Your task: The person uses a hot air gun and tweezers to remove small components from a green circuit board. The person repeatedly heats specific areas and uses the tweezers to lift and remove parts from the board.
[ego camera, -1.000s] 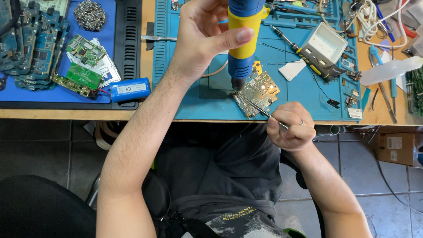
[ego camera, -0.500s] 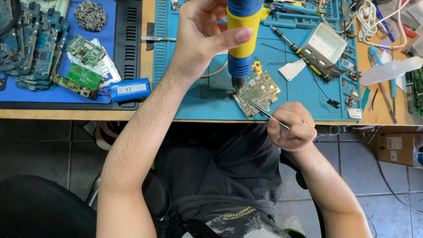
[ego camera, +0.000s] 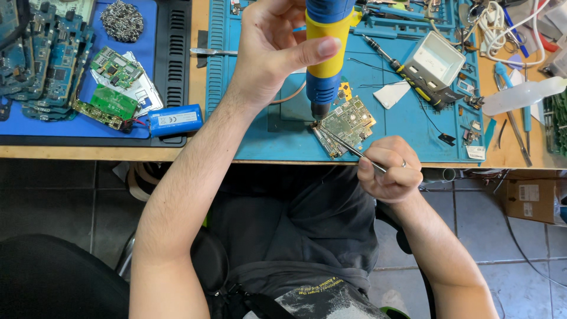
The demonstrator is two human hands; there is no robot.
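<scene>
Head view, inspected left to right. On the far left of the tabletop (ego camera: 71,152) lies a blue mat (ego camera: 147,35) carrying a stack of dark circuit boards (ego camera: 41,65), two green boards (ego camera: 112,82), a wad of metal cleaning wool (ego camera: 122,20) and a blue cylindrical battery (ego camera: 175,120) with leads.

Left hand (ego camera: 271,53): I find it closed firmly around a blue-and-yellow hot-air handpiece (ego camera: 323,53), thumb laid across the yellow section, fingers wrapped behind. The tool stands nearly upright, its nozzle (ego camera: 319,110) just above the near-left corner of a small green circuit board (ego camera: 348,123), which rests on the teal work mat (ego camera: 407,127) close to the front edge of the tabletop.

Right hand (ego camera: 387,168): closed in a pinch on metal tweezers (ego camera: 345,143), the hand itself off the tabletop edge, over the lap. The tweezer tips reach the same corner of the board, directly beneath the nozzle (whether they grip a component I cannot tell; the part is too small).

Judgement on doing this well: I would hold the nozzle steady and vertical over that one corner, not wandering across the neighbouring parts, and keep the tweezers light, lifting only when the piece gives freely. Bracing the right wrist against the tabletop edge would likely steady the tips.

Further right sit a white open box (ego camera: 434,59), a black-and-yellow screwdriver (ego camera: 401,68), a clear squeeze bottle (ego camera: 520,95) and coiled white cable (ego camera: 493,23).
</scene>
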